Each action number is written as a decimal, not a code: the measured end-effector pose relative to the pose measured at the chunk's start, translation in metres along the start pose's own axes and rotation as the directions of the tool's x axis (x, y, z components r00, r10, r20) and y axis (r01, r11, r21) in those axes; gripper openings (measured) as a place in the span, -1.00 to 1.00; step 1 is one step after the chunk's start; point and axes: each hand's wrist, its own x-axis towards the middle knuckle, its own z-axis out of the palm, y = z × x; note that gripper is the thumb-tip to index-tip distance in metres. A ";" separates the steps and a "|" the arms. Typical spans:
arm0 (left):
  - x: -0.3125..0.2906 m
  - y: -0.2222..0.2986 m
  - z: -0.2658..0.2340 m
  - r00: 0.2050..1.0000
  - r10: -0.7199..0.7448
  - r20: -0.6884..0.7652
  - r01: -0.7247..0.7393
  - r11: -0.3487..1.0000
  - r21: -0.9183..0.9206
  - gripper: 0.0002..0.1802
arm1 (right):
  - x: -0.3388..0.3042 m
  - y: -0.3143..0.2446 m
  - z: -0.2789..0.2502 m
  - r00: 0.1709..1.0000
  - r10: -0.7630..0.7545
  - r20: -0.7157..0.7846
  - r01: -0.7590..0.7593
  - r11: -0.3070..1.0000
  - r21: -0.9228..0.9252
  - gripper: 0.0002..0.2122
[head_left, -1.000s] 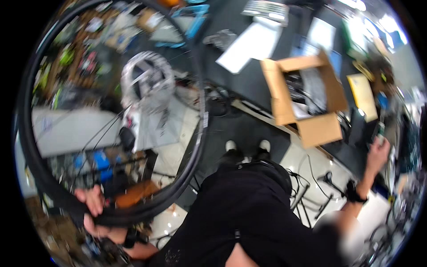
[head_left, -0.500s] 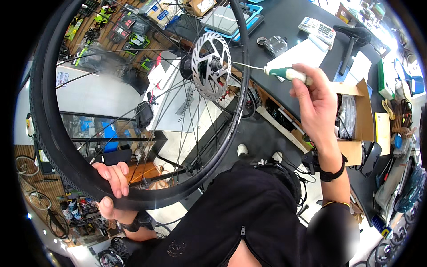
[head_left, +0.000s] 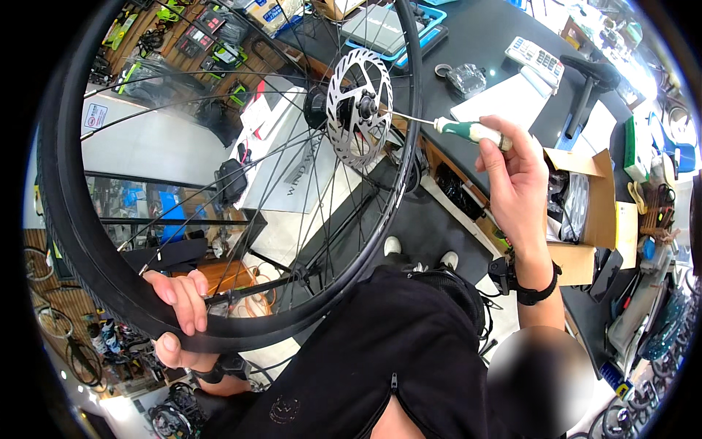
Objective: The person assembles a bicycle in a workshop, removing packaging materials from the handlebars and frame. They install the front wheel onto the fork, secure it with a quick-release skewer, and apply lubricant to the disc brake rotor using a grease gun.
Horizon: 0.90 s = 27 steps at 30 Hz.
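Note:
A bicycle wheel with a black tyre (head_left: 60, 212) is held up at a tilt on the left. My left hand (head_left: 183, 313) is closed on the tyre's lower edge, fingers on the inner side and thumb outside. A silver disc brake rotor (head_left: 338, 99) surrounds the hub axle end (head_left: 368, 108). In my right hand (head_left: 521, 183) is a screwdriver (head_left: 468, 130) with a green and white handle, pinched between thumb and fingers. Its thin shaft crosses the rim and points at the axle end. Whether the tip touches is too small to tell.
A dark workbench (head_left: 468, 36) at the right carries a calculator (head_left: 535, 58), papers, a saddle on a seatpost (head_left: 585, 84) and an open cardboard box (head_left: 599, 197). Beyond the spokes stands a large white box (head_left: 274, 183). Bicycle parts hang on the wooden wall at upper left.
The wheel's hub and rotor have shifted slightly right in view, and the screwdriver sits a little lower. Both hands keep their holds.

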 end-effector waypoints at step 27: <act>-0.007 0.005 0.005 0.996 -0.044 0.077 0.049 0.996 -0.068 -0.48 | 0.034 0.021 0.051 0.980 0.102 0.171 -0.109 0.993 0.033 -0.76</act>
